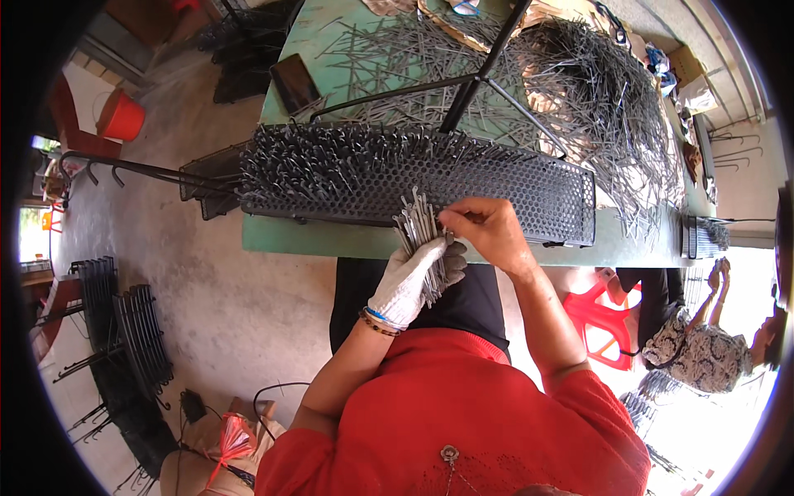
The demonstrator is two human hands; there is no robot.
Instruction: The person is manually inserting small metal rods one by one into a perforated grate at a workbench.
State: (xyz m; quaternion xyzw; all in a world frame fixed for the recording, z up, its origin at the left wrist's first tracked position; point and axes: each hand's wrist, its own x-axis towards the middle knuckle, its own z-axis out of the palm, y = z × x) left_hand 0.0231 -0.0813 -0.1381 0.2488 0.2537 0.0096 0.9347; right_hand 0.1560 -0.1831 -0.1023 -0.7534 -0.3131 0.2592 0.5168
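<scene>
My left hand (411, 283), in a white glove with grey fingertips, is wrapped round a bundle of thin grey metal rods (420, 221). Their upper ends fan out above the fist, and the lower ends stick out beneath it. My bare right hand (490, 231) is closed in a pinch at the bundle's right side, apparently on one metal rod; its fingertips partly hide it. Just beyond both hands lies a long black perforated rack (529, 190). Rods with small bent tips (314, 161) stand densely in its left holes and along its far side; many near-right holes are bare.
Loose rods (397, 62) cover the green table (331, 240), heaped thickly at right (612, 91). A black bar frame (484, 70) rises over the rack, and a dark tablet-like slab (295, 83) lies behind. Another person (703, 347) works at right, near a red chair (608, 318).
</scene>
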